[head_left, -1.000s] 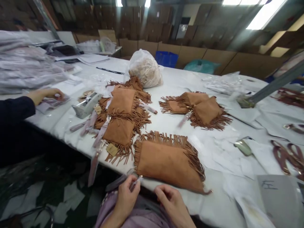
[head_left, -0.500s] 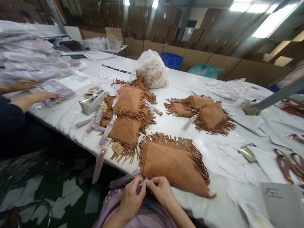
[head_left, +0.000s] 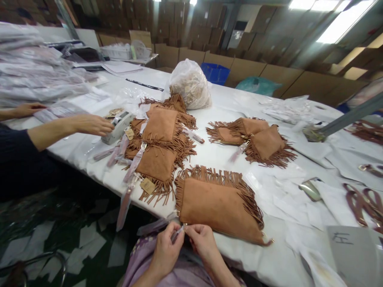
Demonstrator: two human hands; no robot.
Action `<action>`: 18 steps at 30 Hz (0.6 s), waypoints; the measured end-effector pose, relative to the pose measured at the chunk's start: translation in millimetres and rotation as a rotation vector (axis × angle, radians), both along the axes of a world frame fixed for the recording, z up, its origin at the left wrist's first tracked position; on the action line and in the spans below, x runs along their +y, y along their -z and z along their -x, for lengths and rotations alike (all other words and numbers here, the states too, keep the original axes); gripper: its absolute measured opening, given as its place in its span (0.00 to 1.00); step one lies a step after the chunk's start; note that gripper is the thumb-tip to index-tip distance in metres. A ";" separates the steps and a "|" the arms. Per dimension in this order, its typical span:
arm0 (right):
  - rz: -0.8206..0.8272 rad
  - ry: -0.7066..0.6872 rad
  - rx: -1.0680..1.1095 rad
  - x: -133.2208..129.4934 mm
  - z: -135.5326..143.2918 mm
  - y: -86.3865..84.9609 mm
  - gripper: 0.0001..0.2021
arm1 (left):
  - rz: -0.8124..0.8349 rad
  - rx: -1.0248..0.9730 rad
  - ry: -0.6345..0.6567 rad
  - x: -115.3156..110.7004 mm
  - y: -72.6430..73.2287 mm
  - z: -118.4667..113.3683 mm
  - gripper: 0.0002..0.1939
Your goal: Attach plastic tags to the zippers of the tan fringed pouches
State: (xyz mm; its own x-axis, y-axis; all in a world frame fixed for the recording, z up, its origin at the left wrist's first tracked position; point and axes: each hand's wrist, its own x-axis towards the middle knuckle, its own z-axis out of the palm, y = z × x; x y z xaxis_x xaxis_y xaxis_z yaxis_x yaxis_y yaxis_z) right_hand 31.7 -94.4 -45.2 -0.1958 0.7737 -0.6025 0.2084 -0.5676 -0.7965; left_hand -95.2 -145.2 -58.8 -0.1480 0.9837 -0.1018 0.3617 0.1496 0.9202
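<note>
A brown suede fringed bag (head_left: pixel 218 205) lies at the table's front edge, its fringe pointing away from me. Just below its near left corner, my left hand (head_left: pixel 167 244) is closed in a pinch on a small plastic-wrapped strip (head_left: pixel 177 233). My right hand (head_left: pixel 203 240) pinches beside it, its fingertips close to the bag's metal fitting at the zipper edge; what lies between them is too small to make out. A plastic-wrapped wrist strap (head_left: pixel 154 227) hangs from the same corner, left of my left hand.
Fringed bags with tags (head_left: pixel 157 163) are piled to the left, and more bags (head_left: pixel 263 143) lie beyond mine. A co-worker's hand (head_left: pixel 92 124) touches a tape dispenser (head_left: pixel 115 131). Brown straps (head_left: pixel 359 207), papers and a metal post (head_left: pixel 353 117) are on the right.
The co-worker's nearer hand has moved right from the plastic packets to the tape dispenser. My hands stay at the bag's corner with hardly any shift.
</note>
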 end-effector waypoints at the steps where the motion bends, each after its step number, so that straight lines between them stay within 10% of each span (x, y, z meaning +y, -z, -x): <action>1: -0.003 0.007 0.000 -0.1 1.1 1.6 0.23 | -0.035 0.037 0.012 -0.9 0.5 1.2 0.08; 7: -0.007 0.018 0.031 -0.5 -1.3 2.8 0.23 | -0.146 0.025 0.091 -2.0 -0.3 4.0 0.12; 18: -0.103 -0.019 0.180 -6.6 -9.5 -13.9 0.22 | 0.456 -1.220 -0.289 7.3 -10.4 -13.0 0.17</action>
State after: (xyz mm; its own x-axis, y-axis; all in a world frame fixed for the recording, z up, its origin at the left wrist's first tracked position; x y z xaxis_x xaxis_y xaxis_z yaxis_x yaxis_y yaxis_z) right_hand 41.2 -101.0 -31.3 -0.3086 0.8246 -0.4741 0.0675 -0.4781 -0.8757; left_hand -82.2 -137.8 -48.4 0.0758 0.7755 -0.6267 -0.7486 0.4595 0.4780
